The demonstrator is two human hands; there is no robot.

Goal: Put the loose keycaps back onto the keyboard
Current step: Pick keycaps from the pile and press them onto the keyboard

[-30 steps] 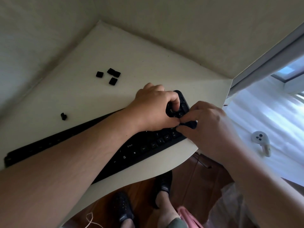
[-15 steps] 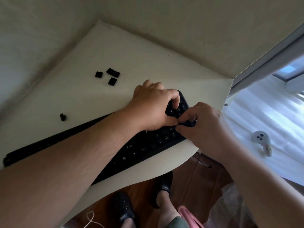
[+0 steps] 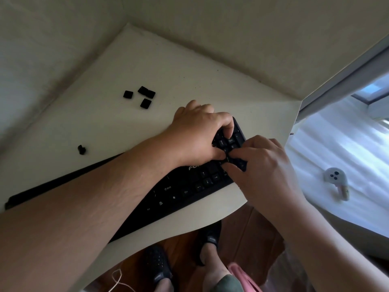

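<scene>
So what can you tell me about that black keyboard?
The keyboard is long, flat and black, looks like plastic, with small white marks on its keys: arrows, Shift, Ctrl. It lies slanted across the pale table, close to the near edge. The left forearm crosses over its middle and hides many keys. Both hands work at its right end: the left hand curls its fingers onto the keys and the right hand pinches at a key beside it.

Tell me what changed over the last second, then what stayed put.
The right hand shifted in over the number pad; the dark keycap it pinched beside the keyboard edge now sits under its fingertips among the keys. Whether it has seated, I cannot tell. The left hand stayed curled on the number pad. The four loose keycaps and the lone keycap did not move.
</scene>
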